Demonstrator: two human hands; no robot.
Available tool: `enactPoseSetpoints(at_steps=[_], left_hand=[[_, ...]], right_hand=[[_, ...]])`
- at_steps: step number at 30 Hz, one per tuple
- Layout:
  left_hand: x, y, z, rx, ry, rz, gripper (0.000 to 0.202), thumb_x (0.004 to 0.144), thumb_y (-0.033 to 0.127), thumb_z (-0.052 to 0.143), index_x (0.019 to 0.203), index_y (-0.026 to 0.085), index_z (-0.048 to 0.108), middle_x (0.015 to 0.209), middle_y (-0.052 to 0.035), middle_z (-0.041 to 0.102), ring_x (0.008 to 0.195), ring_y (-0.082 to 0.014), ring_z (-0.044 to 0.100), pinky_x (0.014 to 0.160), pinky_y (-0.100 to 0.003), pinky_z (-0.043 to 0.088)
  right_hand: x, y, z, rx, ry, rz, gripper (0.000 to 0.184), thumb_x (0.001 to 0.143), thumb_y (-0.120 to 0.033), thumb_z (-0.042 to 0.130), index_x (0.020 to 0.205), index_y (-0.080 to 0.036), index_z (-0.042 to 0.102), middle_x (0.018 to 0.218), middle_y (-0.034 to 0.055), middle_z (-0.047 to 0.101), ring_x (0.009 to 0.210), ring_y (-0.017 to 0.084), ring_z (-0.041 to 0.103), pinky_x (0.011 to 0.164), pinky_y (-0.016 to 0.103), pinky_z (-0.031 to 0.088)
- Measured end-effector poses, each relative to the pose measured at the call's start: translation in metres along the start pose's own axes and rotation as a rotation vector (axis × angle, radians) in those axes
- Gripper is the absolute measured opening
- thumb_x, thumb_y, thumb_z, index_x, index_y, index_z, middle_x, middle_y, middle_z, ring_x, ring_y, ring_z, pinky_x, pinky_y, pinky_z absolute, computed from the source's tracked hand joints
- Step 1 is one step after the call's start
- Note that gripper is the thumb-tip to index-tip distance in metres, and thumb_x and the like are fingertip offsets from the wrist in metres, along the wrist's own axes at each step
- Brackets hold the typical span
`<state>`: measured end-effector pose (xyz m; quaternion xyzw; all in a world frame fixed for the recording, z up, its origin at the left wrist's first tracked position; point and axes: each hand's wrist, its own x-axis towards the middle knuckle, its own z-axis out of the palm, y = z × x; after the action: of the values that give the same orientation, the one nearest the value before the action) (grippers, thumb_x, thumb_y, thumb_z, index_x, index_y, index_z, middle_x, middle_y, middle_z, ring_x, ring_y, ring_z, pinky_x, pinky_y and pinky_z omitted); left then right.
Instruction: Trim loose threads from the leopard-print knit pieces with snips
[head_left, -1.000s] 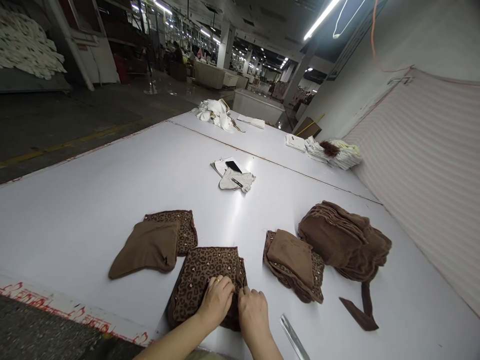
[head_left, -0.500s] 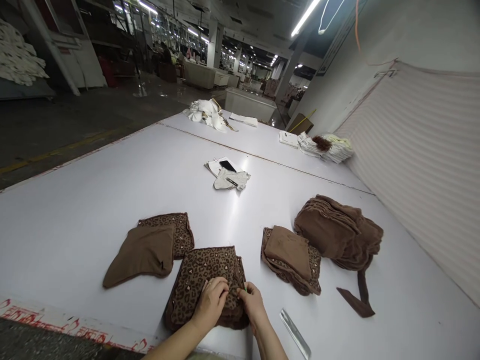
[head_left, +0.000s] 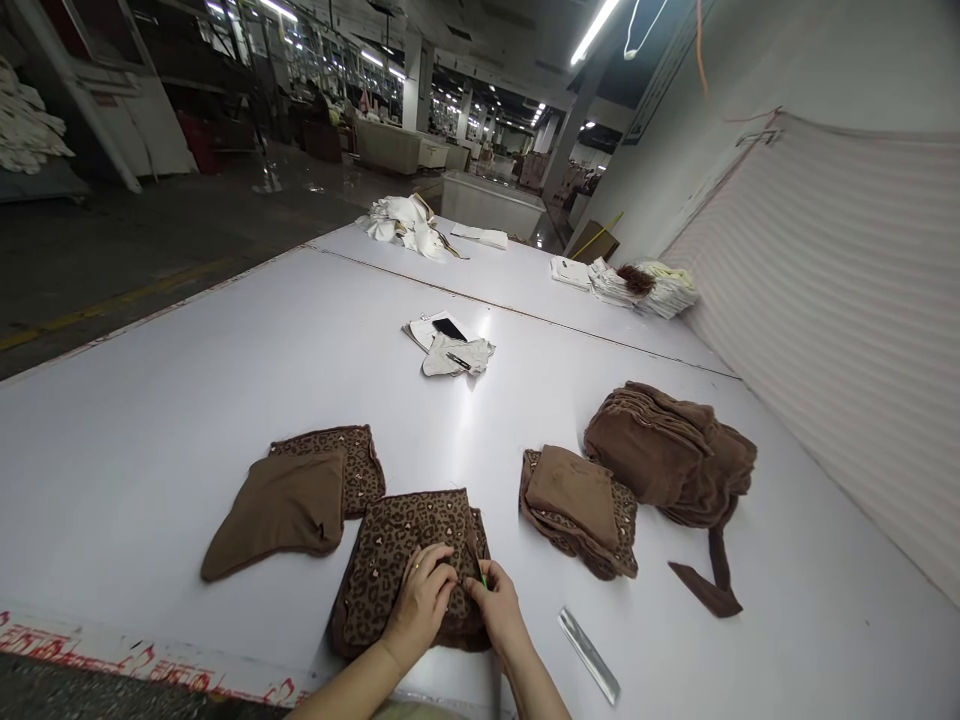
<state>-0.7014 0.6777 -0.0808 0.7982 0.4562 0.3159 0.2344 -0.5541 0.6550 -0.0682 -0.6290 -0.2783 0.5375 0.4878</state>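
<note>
Left hand, grip unclear: press your leopard-print stack evenly. Right hand pinches green item: steady it.

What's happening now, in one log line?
left hand: on leopard pile | right hand: holding green item, pile's right edge | silver strip: nearby

Green item mostly hidden by right hand; white heap cut off by left edge, forearms by bottom.
</note>
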Motion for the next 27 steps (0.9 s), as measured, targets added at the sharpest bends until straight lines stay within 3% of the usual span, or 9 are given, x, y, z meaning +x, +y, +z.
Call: enactPoseSetpoints(at_steps=[8,15,20,27], left_hand=[[0.005,0.0,-0.011,-0.068,-0.008,-0.032,0.019,0.084,0.01,0.041,0.08,0.021,0.056,0.105,-0.0064,0.059,0.109,-0.0224,0.051,0.095,-0.043,0.043],[0.002,0.003,-0.011,-0.048,-0.083,-0.049,0.019,0.082,0.012,0.044,0.092,0.023,0.056,0.116,-0.0065,0.056,0.118,-0.0245,0.046,0.106,-0.054,0.028],[0.006,0.014,-0.009,-0.044,-0.067,-0.197,0.012,0.081,0.021,0.05,0.09,0.021,0.057,0.101,-0.0072,0.057,0.102,-0.025,0.051,0.086,-0.043,0.042],[0.017,0.007,-0.003,-0.167,-0.222,-0.279,0.011,0.082,0.016,0.046,0.073,0.02,0.053,0.081,-0.0026,0.057,0.081,-0.0184,0.055,0.075,-0.031,0.044]], right_hand=[[0.0,0.002,0.0,0.148,-0.003,0.021,0.023,0.062,-0.03,0.064,0.081,-0.021,0.057,0.072,-0.0024,0.062,0.07,0.016,0.056,0.068,0.028,0.045],[-0.009,-0.011,-0.003,0.139,-0.105,0.01,0.023,0.065,-0.029,0.067,0.085,-0.021,0.058,0.083,0.0001,0.066,0.079,0.018,0.059,0.075,0.031,0.046],[-0.011,-0.016,0.002,0.069,-0.116,-0.03,0.021,0.067,-0.023,0.062,0.088,-0.02,0.059,0.086,-0.0005,0.065,0.083,0.018,0.057,0.08,0.031,0.044],[-0.008,-0.006,0.001,0.008,-0.012,-0.061,0.018,0.064,-0.021,0.061,0.082,-0.021,0.058,0.079,-0.003,0.061,0.079,0.017,0.055,0.075,0.027,0.043]])
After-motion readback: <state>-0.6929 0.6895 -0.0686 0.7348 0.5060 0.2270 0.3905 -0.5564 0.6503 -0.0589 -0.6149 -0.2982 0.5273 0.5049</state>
